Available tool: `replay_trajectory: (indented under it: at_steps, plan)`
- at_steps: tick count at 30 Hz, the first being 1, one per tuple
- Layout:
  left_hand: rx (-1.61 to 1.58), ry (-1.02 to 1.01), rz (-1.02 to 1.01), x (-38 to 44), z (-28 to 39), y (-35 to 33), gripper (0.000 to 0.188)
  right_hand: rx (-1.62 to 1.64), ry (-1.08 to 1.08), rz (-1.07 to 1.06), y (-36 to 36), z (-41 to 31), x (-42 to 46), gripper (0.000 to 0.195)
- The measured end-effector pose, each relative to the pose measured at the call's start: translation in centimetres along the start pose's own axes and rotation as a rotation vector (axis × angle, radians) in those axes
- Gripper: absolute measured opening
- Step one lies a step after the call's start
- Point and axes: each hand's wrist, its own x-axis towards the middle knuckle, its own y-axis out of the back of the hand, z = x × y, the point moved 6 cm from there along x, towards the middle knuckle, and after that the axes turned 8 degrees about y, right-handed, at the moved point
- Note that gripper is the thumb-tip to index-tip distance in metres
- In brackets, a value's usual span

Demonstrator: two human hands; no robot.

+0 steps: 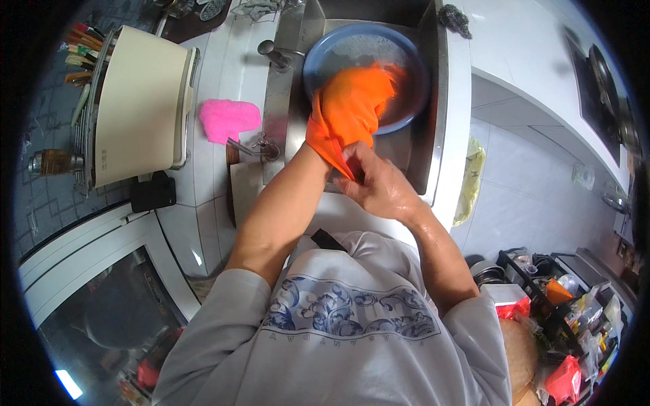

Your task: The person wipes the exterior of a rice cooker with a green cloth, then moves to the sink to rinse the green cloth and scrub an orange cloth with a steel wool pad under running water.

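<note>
An orange rubber glove point(353, 104) covers my left hand, and my bare left forearm point(292, 198) runs into its loose cuff. The fingers inside cannot be made out. My right hand point(378, 185) is bare and wet, its thumb and fingers pinching the edge of the cuff near the left wrist. Beyond, the glove's far end dips into sudsy water point(373, 48) in a round blue basin point(403, 122). That basin stands inside a stainless steel sink point(431, 91).
Left of the sink are a faucet point(274, 53), a pink cloth point(231, 121) and a cream dish rack box point(142, 106). A dark scouring pad point(455, 21) rests on the right rim. A stove with a pan point(604, 81) is at far right; crates of goods point(569, 314) stand below.
</note>
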Motion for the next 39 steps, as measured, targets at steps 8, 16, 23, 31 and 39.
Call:
replay_trajectory:
  at_steps: [8,16,23,31,39]
  plan:
    - [-0.091,-0.121,0.033,-0.5,2.0,-0.2,0.029,0.374,-0.181,0.364,3.0,9.3,2.4,0.037]
    - [0.061,0.262,-0.229,-0.8,-2.5,0.0,0.029,0.714,-0.09,0.544,4.2,9.5,0.8,0.018]
    - [0.344,0.054,-0.053,-0.7,3.9,-1.5,0.032,0.626,-0.095,0.383,1.8,11.5,-1.0,0.02]
    - [0.37,0.063,0.176,-4.7,3.3,-1.9,0.06,0.628,-0.115,0.315,0.9,13.4,-3.0,0.023]
    - [-0.735,0.284,-0.101,-3.1,-2.7,-6.1,0.057,0.603,-0.183,0.201,0.2,15.9,-1.2,0.025]
